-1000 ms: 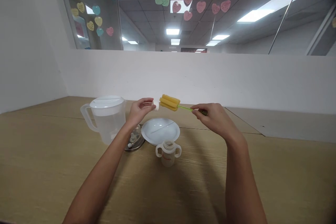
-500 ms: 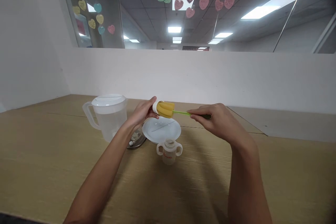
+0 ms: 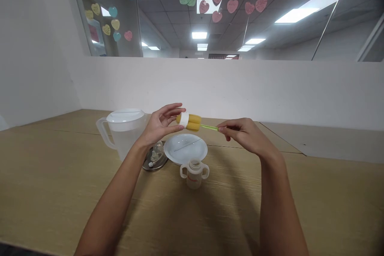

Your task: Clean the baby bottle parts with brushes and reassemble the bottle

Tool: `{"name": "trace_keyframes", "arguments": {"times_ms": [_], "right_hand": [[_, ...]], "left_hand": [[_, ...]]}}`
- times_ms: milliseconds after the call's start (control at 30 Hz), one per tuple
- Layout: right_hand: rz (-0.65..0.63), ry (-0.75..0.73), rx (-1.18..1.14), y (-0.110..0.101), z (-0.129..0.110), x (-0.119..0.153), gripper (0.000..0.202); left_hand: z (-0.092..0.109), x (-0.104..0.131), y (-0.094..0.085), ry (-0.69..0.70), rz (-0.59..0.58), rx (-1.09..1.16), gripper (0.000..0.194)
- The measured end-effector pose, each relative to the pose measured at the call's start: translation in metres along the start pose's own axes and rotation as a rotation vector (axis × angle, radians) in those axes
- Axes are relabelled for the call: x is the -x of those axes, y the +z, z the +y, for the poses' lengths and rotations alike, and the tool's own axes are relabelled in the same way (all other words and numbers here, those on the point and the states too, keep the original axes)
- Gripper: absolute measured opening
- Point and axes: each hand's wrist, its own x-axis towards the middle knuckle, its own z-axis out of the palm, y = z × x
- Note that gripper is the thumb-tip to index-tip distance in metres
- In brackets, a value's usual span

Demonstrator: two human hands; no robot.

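Note:
My right hand (image 3: 244, 134) pinches the thin green handle of a sponge bottle brush (image 3: 193, 122) with a yellow head, held level above the table. Around the sponge sits a white screw ring (image 3: 184, 119), with yellow poking out on both sides of it. My left hand (image 3: 162, 125) grips this ring lightly between thumb and fingertips, the index finger raised off it. Below stands a small two-handled baby bottle (image 3: 194, 176), upright and without a lid. Behind it is a white bowl (image 3: 171, 154) with a thin stick-like thing in it.
A clear pitcher (image 3: 127, 136) with a white lid stands at left, partly behind my left hand. Beside the bowl, a round metal tray (image 3: 160, 164) carries a bottle nipple and other small clear parts. A white wall (image 3: 225, 88) rises behind the wooden table (image 3: 60, 184).
The ring has turned, and yellow sponge now shows past its left side. My left fingers have opened out and shifted left, uncovering the tray. My right hand has moved slightly.

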Motion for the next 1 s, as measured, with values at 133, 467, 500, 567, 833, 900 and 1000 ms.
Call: {"name": "trace_keyframes", "arguments": {"times_ms": [133,467,500,567,833,900,1000], "right_hand": [[0.0,-0.004,0.033,-0.001,-0.002,0.002,0.027],[0.092,0.036,0.089,-0.01,0.002,0.01,0.031],[0.114,0.049,0.079,-0.011,0.003,0.011,0.031],[0.143,0.051,0.063,-0.01,0.002,0.011,0.031],[0.068,-0.087,0.227,0.014,-0.019,0.0,0.028],[0.115,-0.053,0.34,0.015,-0.019,-0.001,0.03],[0.161,-0.047,0.379,0.014,-0.016,0.0,0.031]], "left_hand": [[-0.001,0.0,0.001,-0.027,0.007,-0.036,0.07],[-0.003,-0.004,-0.023,0.002,0.234,-0.103,0.069],[-0.003,-0.003,-0.028,0.013,0.229,-0.198,0.074],[-0.002,-0.002,-0.033,0.022,0.183,-0.41,0.084],[0.0,0.001,-0.015,0.009,-0.003,-0.728,0.104],[0.0,0.001,-0.013,-0.006,-0.007,-0.753,0.105],[0.0,0.001,-0.012,-0.03,-0.024,-0.773,0.105]]}}
